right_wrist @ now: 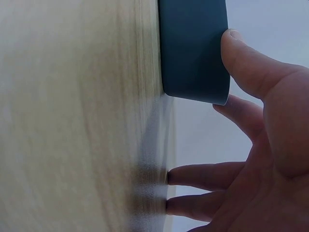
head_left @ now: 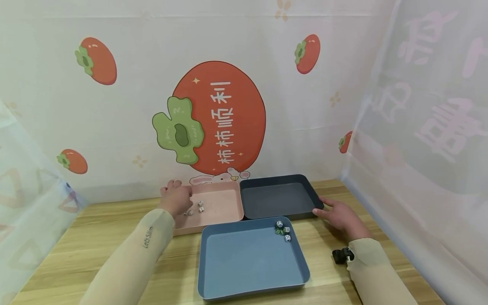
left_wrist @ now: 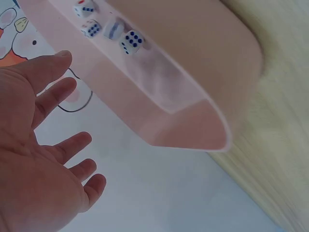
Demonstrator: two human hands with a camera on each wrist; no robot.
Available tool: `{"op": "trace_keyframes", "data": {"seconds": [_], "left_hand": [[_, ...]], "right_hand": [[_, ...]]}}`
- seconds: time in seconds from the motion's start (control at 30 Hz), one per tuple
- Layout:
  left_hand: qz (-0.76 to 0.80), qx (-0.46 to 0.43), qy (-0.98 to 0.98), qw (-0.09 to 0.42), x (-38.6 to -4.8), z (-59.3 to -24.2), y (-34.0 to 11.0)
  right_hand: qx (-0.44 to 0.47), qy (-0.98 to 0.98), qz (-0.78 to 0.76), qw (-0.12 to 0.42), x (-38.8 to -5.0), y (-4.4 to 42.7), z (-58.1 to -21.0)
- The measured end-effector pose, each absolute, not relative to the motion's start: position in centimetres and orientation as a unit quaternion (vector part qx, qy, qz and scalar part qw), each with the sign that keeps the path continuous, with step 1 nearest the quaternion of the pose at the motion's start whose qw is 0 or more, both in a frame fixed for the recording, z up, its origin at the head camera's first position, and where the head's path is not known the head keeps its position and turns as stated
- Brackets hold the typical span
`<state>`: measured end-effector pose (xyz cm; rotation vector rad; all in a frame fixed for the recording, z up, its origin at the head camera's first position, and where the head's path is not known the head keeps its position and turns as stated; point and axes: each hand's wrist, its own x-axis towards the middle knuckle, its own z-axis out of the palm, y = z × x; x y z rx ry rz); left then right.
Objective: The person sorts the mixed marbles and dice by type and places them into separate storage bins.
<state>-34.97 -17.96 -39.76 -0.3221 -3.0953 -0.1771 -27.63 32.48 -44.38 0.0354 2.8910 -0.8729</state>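
Observation:
The left hand (head_left: 177, 199) hovers at the left side of the pink tray (head_left: 225, 217); in the left wrist view this hand (left_wrist: 41, 140) has its fingers spread and holds nothing. Several white dice (head_left: 201, 209) lie in that tray, and dice (left_wrist: 131, 41) with blue pips show in the left wrist view. At the right front corner of the dark tray (head_left: 280, 199), the right hand (head_left: 341, 217) touches the outside. Close up, the right thumb lies against the dark tray's wall (right_wrist: 194, 53), the forefinger is at its corner, and the other fingers of the hand (right_wrist: 270, 145) extend apart.
A blue tray (head_left: 249, 258) stands in front of the other two, with white dice (head_left: 287, 238) and small green pieces (head_left: 280, 231) in its back right corner. A black object (head_left: 343, 255) is at the right cuff. Printed cloth (head_left: 126, 127) hangs behind the wooden table (head_left: 95, 237).

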Motion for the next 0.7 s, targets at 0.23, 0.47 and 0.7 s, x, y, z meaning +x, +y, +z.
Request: {"op": "trace_keyframes", "data": {"seconds": [0.23,0.47,0.7], "left_hand": [[-0.052,-0.092,-0.994,-0.011,-33.6,-39.8,-20.1],[0.038,-0.090,-0.992,-0.086,-30.9,-39.5,-22.1],[0.038,-0.058,-0.991,-0.117,-29.9,-39.3,-22.2]], "right_hand": [[0.001,0.958,-0.282,0.054,-27.7,32.4,-44.5],[0.000,0.958,-0.281,0.053,-27.7,32.3,-44.6],[0.002,0.960,-0.276,0.047,-27.7,32.4,-44.5]]}}
